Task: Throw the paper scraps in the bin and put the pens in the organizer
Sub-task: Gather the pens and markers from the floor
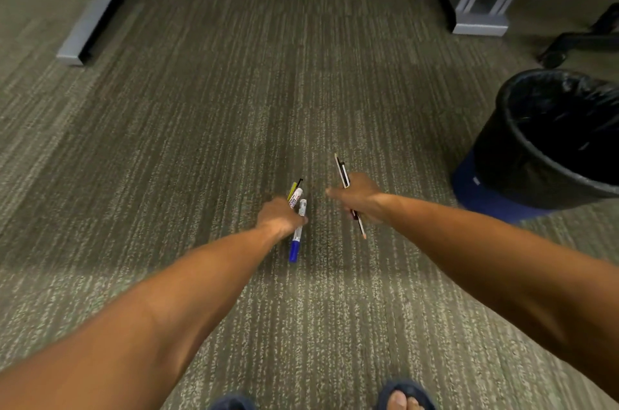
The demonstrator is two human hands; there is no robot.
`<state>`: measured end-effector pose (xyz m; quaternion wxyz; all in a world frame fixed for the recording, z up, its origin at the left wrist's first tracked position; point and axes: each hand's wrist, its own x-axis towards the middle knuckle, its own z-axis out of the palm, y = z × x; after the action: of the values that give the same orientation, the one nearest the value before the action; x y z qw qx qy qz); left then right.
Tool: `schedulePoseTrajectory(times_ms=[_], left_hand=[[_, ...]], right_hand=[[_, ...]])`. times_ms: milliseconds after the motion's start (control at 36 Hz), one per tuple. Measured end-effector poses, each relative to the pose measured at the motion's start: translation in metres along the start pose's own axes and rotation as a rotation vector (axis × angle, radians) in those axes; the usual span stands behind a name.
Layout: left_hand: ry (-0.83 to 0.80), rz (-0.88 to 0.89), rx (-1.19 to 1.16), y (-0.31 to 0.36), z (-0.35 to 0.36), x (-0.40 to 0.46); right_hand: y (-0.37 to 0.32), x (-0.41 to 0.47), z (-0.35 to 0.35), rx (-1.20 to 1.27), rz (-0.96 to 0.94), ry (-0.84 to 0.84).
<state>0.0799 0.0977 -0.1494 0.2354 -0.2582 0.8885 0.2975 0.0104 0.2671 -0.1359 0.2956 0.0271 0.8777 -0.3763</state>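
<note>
My left hand [279, 217] is closed around a bundle of pens: a white marker with a blue cap [296, 240] pointing down, a second white marker [296, 196] and a yellow pen [291, 190] sticking up. My right hand [360, 196] grips two thin pens, one white and black [342, 171] rising above the knuckles, the tips showing below the fist. Both hands hang over the carpet, close together. A black-lined bin [549, 138] stands to the right of my right hand. No paper scraps or organizer are in view.
Striped grey-green carpet [234, 91] covers the floor. Grey desk legs stand at the far left [90, 24] and far right [479, 7]. A black chair base with a caster [576, 41] sits behind the bin. My feet in dark sandals [402, 396] show at the bottom edge.
</note>
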Motion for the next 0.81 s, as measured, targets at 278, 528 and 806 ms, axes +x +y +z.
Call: schedulePoseTrajectory(times_ms=[278, 528, 806], left_hand=[[-0.02, 0.057, 0.092, 0.002, 0.018, 0.006], [-0.01, 0.081, -0.034, 0.006, -0.002, 0.02], [0.073, 0.151, -0.118, 0.043, -0.098, 0.034]], right_hand=[[0.031, 0.004, -0.014, 0.173, 0.052, -0.045], [0.012, 0.012, -0.01, 0.246, 0.067, -0.156], [-0.075, 0.03, -0.039, 0.258, -0.022, -0.004]])
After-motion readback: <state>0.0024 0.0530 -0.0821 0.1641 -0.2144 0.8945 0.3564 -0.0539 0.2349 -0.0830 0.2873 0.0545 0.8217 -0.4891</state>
